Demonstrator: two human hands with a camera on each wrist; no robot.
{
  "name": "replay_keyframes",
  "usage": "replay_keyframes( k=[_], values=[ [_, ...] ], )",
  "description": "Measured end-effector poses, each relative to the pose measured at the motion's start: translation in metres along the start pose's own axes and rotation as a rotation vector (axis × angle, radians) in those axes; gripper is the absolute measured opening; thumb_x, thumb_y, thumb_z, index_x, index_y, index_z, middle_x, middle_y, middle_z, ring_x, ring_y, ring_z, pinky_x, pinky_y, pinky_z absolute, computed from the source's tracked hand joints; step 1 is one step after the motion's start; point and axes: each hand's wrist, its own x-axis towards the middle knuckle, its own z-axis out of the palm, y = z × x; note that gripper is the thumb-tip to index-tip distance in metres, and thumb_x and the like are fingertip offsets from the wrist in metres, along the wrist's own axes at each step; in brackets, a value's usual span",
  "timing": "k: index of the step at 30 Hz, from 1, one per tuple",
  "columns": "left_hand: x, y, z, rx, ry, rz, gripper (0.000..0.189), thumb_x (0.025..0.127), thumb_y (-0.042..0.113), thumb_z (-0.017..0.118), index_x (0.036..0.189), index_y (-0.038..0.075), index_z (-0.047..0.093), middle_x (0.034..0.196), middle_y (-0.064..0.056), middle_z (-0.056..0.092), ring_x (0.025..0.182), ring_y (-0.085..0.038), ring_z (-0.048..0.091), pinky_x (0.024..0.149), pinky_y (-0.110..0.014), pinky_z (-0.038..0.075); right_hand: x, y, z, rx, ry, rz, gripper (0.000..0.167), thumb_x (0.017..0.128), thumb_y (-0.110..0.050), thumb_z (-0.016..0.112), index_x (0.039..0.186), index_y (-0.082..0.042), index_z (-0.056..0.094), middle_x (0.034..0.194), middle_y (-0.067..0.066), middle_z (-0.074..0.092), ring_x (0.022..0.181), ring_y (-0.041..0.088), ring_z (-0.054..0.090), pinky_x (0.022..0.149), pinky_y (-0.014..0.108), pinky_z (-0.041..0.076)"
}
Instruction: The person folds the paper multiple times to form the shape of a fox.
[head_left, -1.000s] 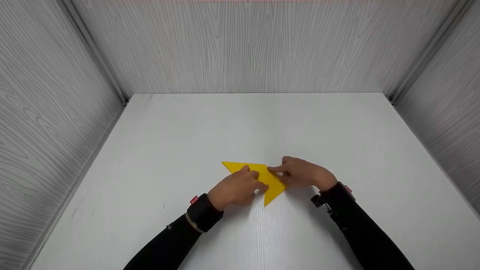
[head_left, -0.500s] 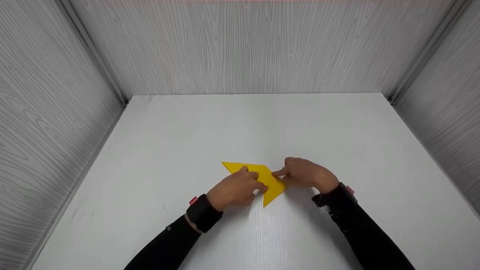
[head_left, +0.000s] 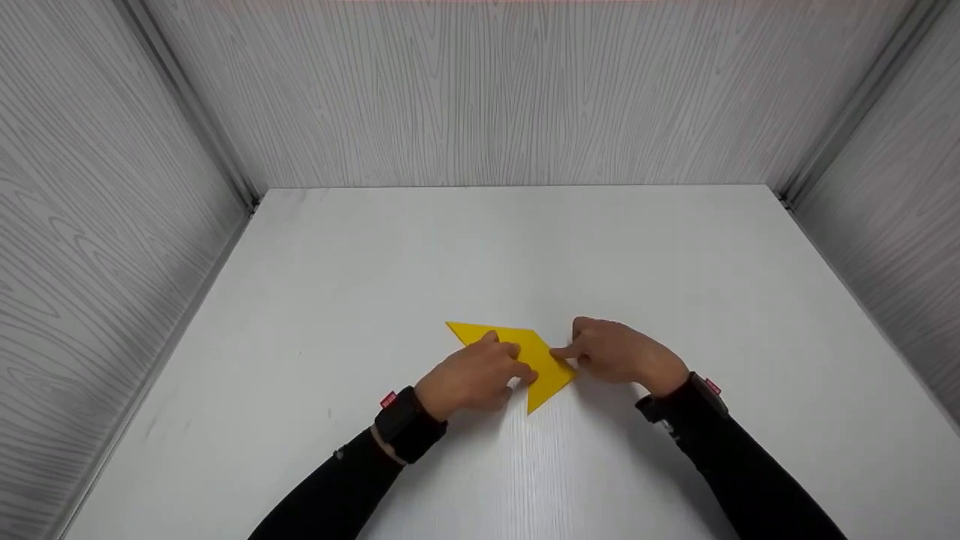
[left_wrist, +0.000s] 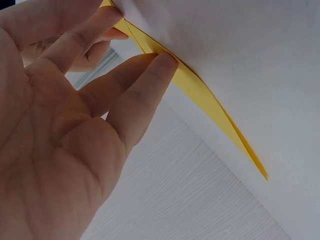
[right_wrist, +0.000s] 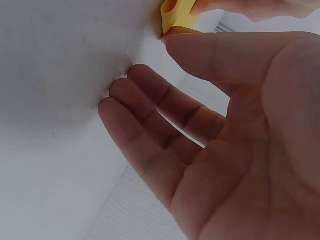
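A folded piece of yellow paper (head_left: 538, 358) lies on the white tabletop, with one pointed end to the left and another toward the front. My left hand (head_left: 469, 376) presses the paper from above with its fingertips spread across the middle. In the left wrist view the paper's long point (left_wrist: 215, 107) runs out beyond the fingertips, its layers slightly parted. My right hand (head_left: 619, 349) touches the paper's right slanting edge with an outstretched finger. The right wrist view shows a rounded, raised fold of paper (right_wrist: 176, 16) beside the thumb, while the other fingertips (right_wrist: 137, 72) rest on the tabletop.
The white tabletop (head_left: 360, 255) is bounded by a back wall (head_left: 480, 97) and side walls at left (head_left: 97, 247) and right (head_left: 892, 202), all wood-grained. Black bands (head_left: 410, 426) sit round both wrists.
My right hand has slid down and right along the paper's slanting edge, from the upper corner toward the right corner. The left hand and the paper have stayed nearly in place.
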Motion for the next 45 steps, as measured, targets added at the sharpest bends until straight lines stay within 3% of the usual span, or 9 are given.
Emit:
replay_keyframes(
  k=[5, 11, 19, 26, 36, 45],
  values=[
    [0.001, 0.001, -0.001, -0.001, -0.014, -0.008, 0.035, 0.098, 0.006, 0.071, 0.126, 0.025, 0.079, 0.116, -0.004, 0.069, 0.099, -0.024, 0.047, 0.083, -0.028, 0.04, -0.01, -0.001, 0.001, -0.033, 0.03, -0.026, 0.042, 0.099, 0.007, 0.063, 0.13, -0.016, 0.078, 0.095, 0.008, 0.059, 0.082, 0.022, 0.056, 0.074, 0.031, 0.053],
    [0.001, 0.0, -0.001, -0.009, -0.014, -0.012, 0.036, 0.097, 0.005, 0.07, 0.126, 0.025, 0.079, 0.115, -0.003, 0.068, 0.098, -0.024, 0.046, 0.081, -0.028, 0.038, -0.016, -0.008, 0.005, -0.16, 0.056, -0.065, 0.047, 0.097, 0.008, 0.065, 0.133, -0.019, 0.077, 0.106, 0.012, 0.063, 0.093, 0.03, 0.061, 0.083, 0.039, 0.058],
    [0.0, 0.0, -0.001, -0.015, -0.01, -0.019, 0.036, 0.098, 0.005, 0.07, 0.126, 0.026, 0.079, 0.116, -0.004, 0.068, 0.099, -0.024, 0.047, 0.079, -0.028, 0.04, -0.03, -0.002, 0.006, -0.102, 0.051, -0.093, 0.047, 0.098, 0.011, 0.059, 0.13, -0.017, 0.078, 0.127, 0.017, 0.066, 0.106, 0.034, 0.065, 0.091, 0.045, 0.06],
    [0.0, -0.001, -0.001, 0.0, -0.009, -0.025, 0.039, 0.098, 0.005, 0.07, 0.128, 0.027, 0.079, 0.12, -0.004, 0.069, 0.1, -0.025, 0.047, 0.079, -0.027, 0.042, -0.029, -0.001, 0.01, -0.129, 0.075, -0.112, 0.044, 0.099, 0.009, 0.061, 0.129, -0.018, 0.079, 0.126, 0.017, 0.066, 0.105, 0.032, 0.064, 0.09, 0.043, 0.06],
    [0.002, 0.003, -0.001, -0.009, -0.018, -0.038, 0.039, 0.099, 0.007, 0.07, 0.13, 0.028, 0.078, 0.127, -0.005, 0.069, 0.102, -0.025, 0.047, 0.081, -0.028, 0.045, -0.041, 0.002, 0.004, -0.031, -0.038, -0.016, 0.052, 0.1, 0.012, 0.053, 0.135, -0.02, 0.075, 0.149, 0.021, 0.059, 0.129, 0.041, 0.063, 0.106, 0.053, 0.052],
    [0.001, 0.004, -0.001, -0.017, -0.005, -0.032, 0.04, 0.098, 0.005, 0.071, 0.129, 0.028, 0.079, 0.127, -0.005, 0.069, 0.101, -0.025, 0.047, 0.08, -0.027, 0.044, -0.048, -0.007, 0.007, -0.066, -0.034, 0.031, 0.049, 0.098, 0.012, 0.057, 0.13, -0.019, 0.078, 0.146, 0.021, 0.062, 0.126, 0.04, 0.065, 0.103, 0.052, 0.055]
  ],
)
